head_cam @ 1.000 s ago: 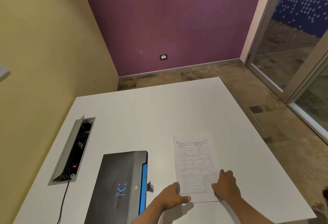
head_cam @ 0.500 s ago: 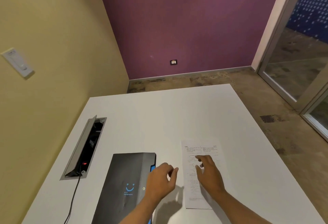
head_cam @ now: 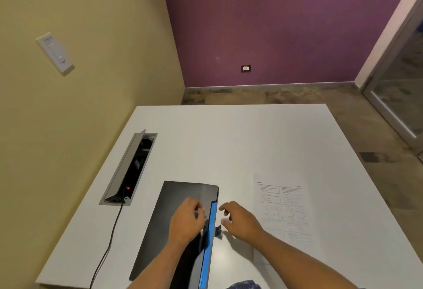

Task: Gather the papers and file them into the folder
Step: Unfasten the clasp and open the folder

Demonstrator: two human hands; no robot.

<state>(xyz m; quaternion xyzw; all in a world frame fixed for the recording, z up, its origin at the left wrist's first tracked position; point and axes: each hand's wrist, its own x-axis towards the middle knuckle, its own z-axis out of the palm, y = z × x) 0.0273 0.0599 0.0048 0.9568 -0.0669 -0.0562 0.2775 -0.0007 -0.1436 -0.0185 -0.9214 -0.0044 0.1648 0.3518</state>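
Observation:
A dark grey folder (head_cam: 180,199) with a blue edge and a small clasp tab lies closed on the white table (head_cam: 229,142), near its front. My left hand (head_cam: 187,220) rests on the folder's cover close to the blue edge, fingers curled and holding nothing. My right hand (head_cam: 240,220) hovers just right of the folder by the clasp, fingers spread and empty. A stack of printed papers (head_cam: 283,206) lies flat on the table to the right of my right hand, partly covered by my right forearm.
An open cable box (head_cam: 130,169) with a red light is set into the table at the left, and a black cable (head_cam: 107,245) runs from it over the front edge. Yellow wall at left, purple wall behind, glass door at right.
Both hands have left the papers and moved left to the folder. The left hand now lies on the cover and the right hand is beside the clasp. The papers stay flat on the table.

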